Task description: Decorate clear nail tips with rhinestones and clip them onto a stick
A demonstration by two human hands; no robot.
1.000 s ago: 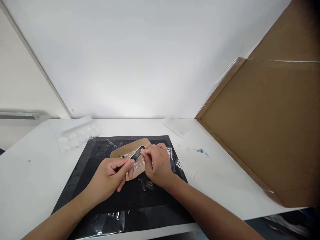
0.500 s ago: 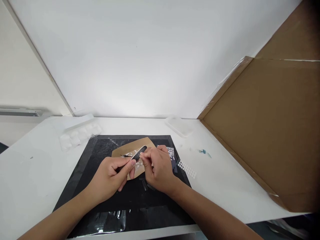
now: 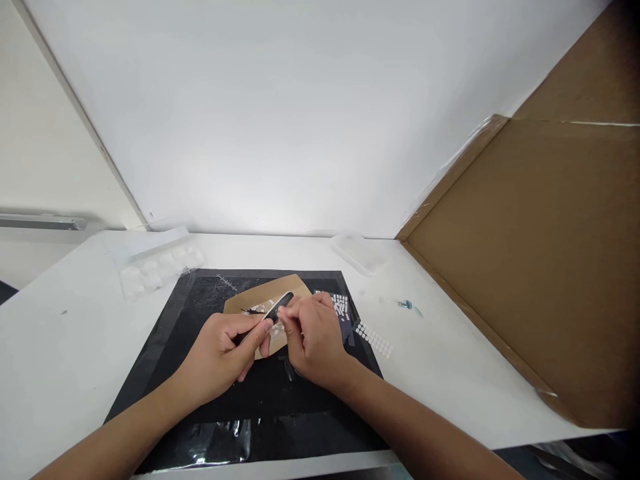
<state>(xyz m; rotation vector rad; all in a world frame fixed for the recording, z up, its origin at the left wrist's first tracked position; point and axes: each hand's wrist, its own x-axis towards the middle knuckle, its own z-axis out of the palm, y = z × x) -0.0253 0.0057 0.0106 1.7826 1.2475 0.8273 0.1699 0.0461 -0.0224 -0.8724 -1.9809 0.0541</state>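
Two grips meet: left hand (image 3: 220,352) clamps file (image 3: 280,307), right hand (image 3: 314,340) pinched shut against it.

the right hand (image 3: 314,341) has slid its fingertips a little down the dark file (image 3: 285,301) toward the left hand (image 3: 220,355), baring more of the file's far tip
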